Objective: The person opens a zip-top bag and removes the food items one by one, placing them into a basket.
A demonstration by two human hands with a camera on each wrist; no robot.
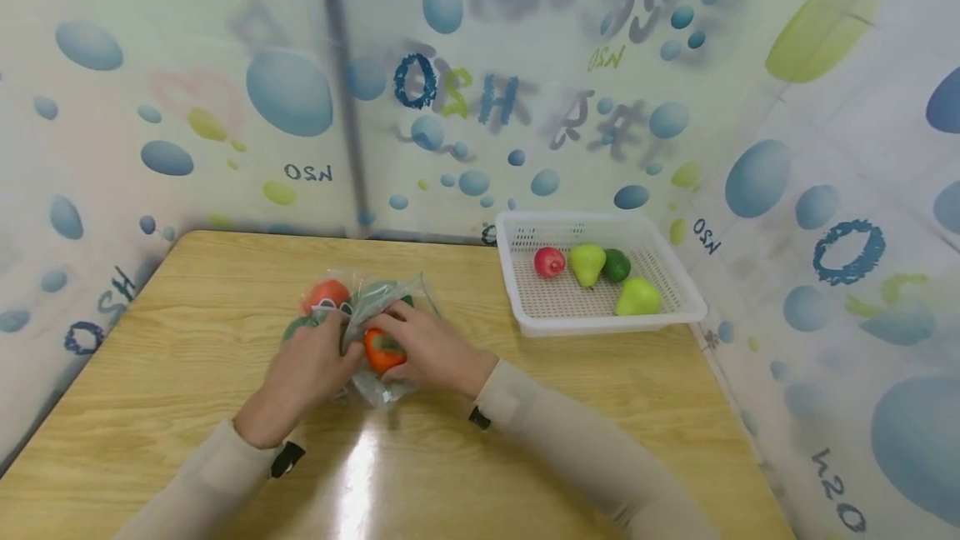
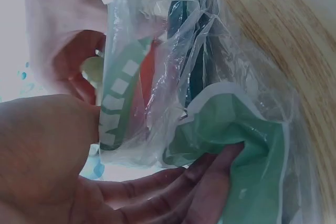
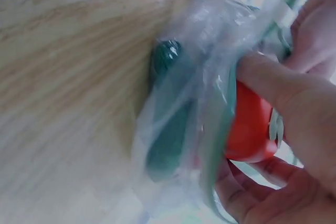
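Observation:
A clear plastic bag [image 1: 382,294] with green print lies on the wooden table [image 1: 187,340]. My left hand [image 1: 303,373] grips the bag's edge [image 2: 220,129], fingers curled into the film. My right hand [image 1: 427,344] holds an orange-red fruit [image 1: 381,350] at the bag's mouth; in the right wrist view the fruit [image 3: 251,124] sits between thumb and fingers against the plastic. Inside the bag I see a red fruit [image 1: 326,292] and a dark green one [image 3: 167,124].
A white perforated basket [image 1: 525,307] stands at the table's back right with a red fruit [image 1: 549,262], two yellow-green pears [image 1: 587,263] and a dark green fruit [image 1: 617,265]. Printed curtain walls enclose the table on three sides.

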